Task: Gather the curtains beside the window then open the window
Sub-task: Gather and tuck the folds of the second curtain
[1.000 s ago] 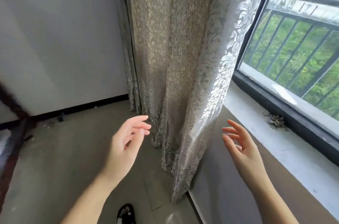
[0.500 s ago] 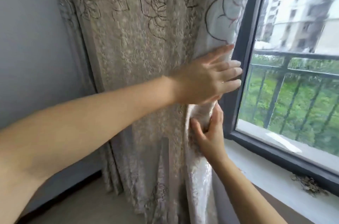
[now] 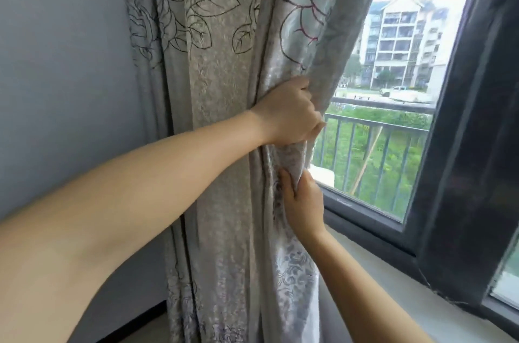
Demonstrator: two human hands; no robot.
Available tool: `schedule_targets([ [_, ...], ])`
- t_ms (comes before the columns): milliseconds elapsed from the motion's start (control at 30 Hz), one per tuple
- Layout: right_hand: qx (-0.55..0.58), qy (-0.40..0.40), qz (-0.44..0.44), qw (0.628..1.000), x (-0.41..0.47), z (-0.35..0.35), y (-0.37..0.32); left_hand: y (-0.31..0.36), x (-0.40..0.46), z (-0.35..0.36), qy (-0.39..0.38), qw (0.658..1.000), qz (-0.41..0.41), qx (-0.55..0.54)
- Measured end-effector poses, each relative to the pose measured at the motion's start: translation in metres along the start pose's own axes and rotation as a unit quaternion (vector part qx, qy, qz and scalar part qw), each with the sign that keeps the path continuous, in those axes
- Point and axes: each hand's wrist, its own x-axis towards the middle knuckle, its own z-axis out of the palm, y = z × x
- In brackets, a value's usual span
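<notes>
The curtain (image 3: 224, 106), a beige fabric with stitched leaf and flower outlines, is hung through the centre of the frame from the top edge to the bottom, bunched in vertical folds against the grey wall (image 3: 61, 90) at the left. No containers are seen.

Two hands are counted, both on the curtain's right edge. The left hand (image 3: 289, 115), at mid-frame, is closed in a fist around a gathered fold, fingers wrapped out of sight behind the cloth. Just below it, the right hand (image 3: 304, 202) is pinched on the same edge, a small pleat caught between thumb and fingers. The two hands are near each other but apart.

The window (image 3: 393, 118) is filled by one glass pane at the right of the frame, bordered by a dark frame (image 3: 460, 174); whether it is latched cannot be told. Above the left hand the curtain edge slants up and right across the pane's upper left corner, while the glass below and right is uncovered. A pale sill (image 3: 407, 300) runs along the lower right, bare and open. Outside, a railing (image 3: 379, 129), greenery and one apartment block (image 3: 398, 39) are seen.
</notes>
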Motion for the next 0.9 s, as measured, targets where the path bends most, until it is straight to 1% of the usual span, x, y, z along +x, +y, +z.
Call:
schedule_targets([
  [100,0.022,0.021,-0.027,0.999,0.034,0.055,0.006,-0.028,-0.026,0.034,0.007,0.999,-0.018,0.032],
  [200,0.032,0.032,-0.040,0.998,0.070,0.114,0.015,-0.059,-0.051,0.073,-0.006,0.997,-0.035,0.066],
  [300,0.033,0.019,-0.036,0.999,0.104,0.171,0.023,-0.093,-0.082,0.120,-0.029,0.996,-0.052,0.069],
  [433,0.024,-0.009,-0.071,0.997,0.144,0.242,0.027,-0.132,-0.134,0.177,-0.070,0.987,-0.095,0.112],
  [500,0.029,-0.026,-0.082,0.996,0.161,0.277,0.025,-0.149,-0.157,0.197,-0.068,0.984,-0.119,0.110],
  [600,0.047,-0.037,-0.078,0.995,0.184,0.327,0.022,-0.175,-0.186,0.227,-0.043,0.986,-0.138,0.084],
  [700,0.066,-0.038,-0.093,0.993,0.207,0.372,0.018,-0.202,-0.213,0.255,-0.044,0.981,-0.156,0.109],
  [767,0.083,-0.038,-0.091,0.992,0.223,0.403,0.015,-0.221,-0.232,0.276,-0.058,0.978,-0.156,0.126],
  [833,0.112,-0.046,-0.066,0.991,0.238,0.434,0.011,-0.240,-0.251,0.300,-0.057,0.981,-0.147,0.112],
  [900,0.104,-0.032,-0.069,0.992,0.253,0.464,0.010,-0.258,-0.270,0.325,-0.058,0.982,-0.144,0.109],
])
